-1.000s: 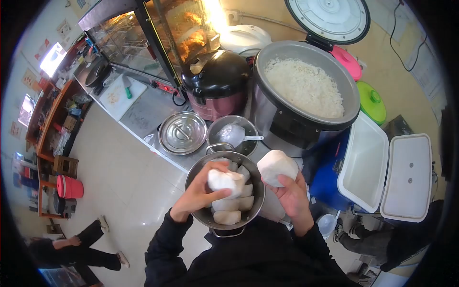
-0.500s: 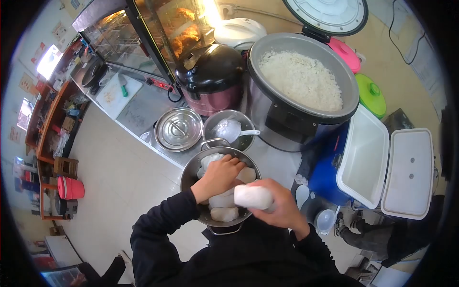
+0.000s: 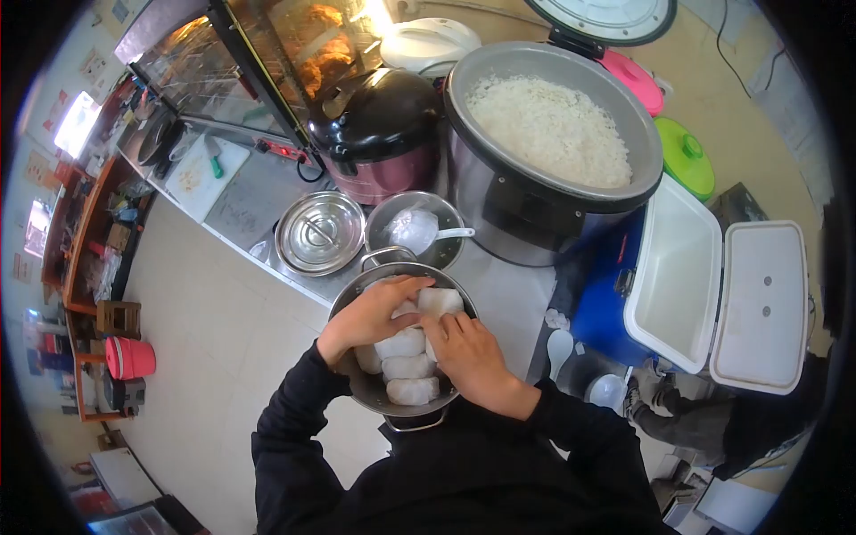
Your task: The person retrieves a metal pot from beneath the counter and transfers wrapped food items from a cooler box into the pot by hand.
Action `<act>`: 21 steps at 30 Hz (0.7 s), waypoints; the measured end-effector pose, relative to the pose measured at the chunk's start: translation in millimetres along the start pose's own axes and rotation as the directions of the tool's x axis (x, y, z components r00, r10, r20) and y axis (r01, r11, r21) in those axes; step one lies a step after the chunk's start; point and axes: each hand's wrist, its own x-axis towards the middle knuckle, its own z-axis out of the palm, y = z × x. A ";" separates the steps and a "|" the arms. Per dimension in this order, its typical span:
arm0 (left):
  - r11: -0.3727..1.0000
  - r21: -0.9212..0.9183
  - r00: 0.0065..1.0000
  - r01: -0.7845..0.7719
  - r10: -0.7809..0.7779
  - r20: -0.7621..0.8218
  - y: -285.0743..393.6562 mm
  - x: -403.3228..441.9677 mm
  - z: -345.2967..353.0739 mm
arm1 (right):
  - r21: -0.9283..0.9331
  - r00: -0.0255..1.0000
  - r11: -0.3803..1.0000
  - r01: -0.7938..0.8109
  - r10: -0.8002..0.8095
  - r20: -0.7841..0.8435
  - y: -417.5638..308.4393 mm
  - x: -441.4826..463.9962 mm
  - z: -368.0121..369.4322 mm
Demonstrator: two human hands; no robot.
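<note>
A steel pot [image 3: 349, 385] in front of me holds several white wrapped bundles [image 3: 412, 390], packed side by side. My left hand [image 3: 373, 314] reaches over its left side, thumb and fingers apart, beside the bundles at the far end. From the right, my right hand [image 3: 473, 355] has its fingers closed over a white bundle, partly hidden beneath them. Another pale bundle [image 3: 440, 301] lies between the fingertips of both hands.
A big rice cooker [image 3: 513, 209] full of white rice stands open behind the pot. Nearby are a bowl with a ladle [image 3: 456, 233], a steel lid [image 3: 319, 234], a closed pink-and-black cooker [image 3: 379, 134] and a blue cool box [image 3: 611, 294]. Another person's legs [image 3: 691, 423] show at right.
My right hand has lowered the white bundle it held above the pot's right side into the pot. My left hand has shifted slightly left, its thumb now spread from the fingers.
</note>
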 end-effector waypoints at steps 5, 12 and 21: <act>0.981 0.186 0.993 0.060 -0.040 -0.108 41.4 -31.9 9.9 | 0.451 0.987 0.890 0.075 -0.001 -0.161 35.9 -25.6 -87.1; 0.909 0.398 0.989 0.126 -0.083 -0.123 59.7 -41.3 61.6 | 0.165 0.763 0.860 -0.483 0.506 -0.403 211.5 -110.2 -198.0; 0.894 0.447 0.996 0.044 -0.002 -0.095 53.0 -30.8 81.6 | -0.270 0.420 0.710 -0.651 0.633 0.650 391.5 -98.1 -88.1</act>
